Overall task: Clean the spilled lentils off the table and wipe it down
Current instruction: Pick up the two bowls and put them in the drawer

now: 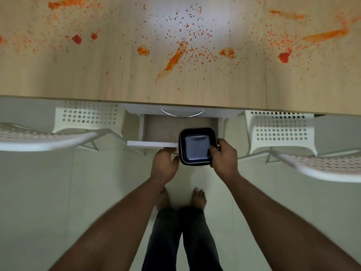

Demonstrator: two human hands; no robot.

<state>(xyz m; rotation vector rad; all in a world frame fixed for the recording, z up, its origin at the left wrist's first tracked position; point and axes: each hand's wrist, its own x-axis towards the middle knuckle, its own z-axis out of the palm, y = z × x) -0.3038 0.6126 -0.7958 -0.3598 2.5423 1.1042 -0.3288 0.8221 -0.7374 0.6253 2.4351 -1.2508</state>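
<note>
Orange lentils lie scattered in smears and small heaps across the light wooden table, with a few red blobs among them. Below the table's front edge a white drawer is pulled out. My right hand holds an empty black square container by its right rim, above the drawer's front right corner. My left hand grips the drawer's front panel from below, just left of the container.
Two white perforated chairs stand under the table, one at the left and one at the right. A second drawer handle shows under the table edge. My bare feet stand on the pale tiled floor.
</note>
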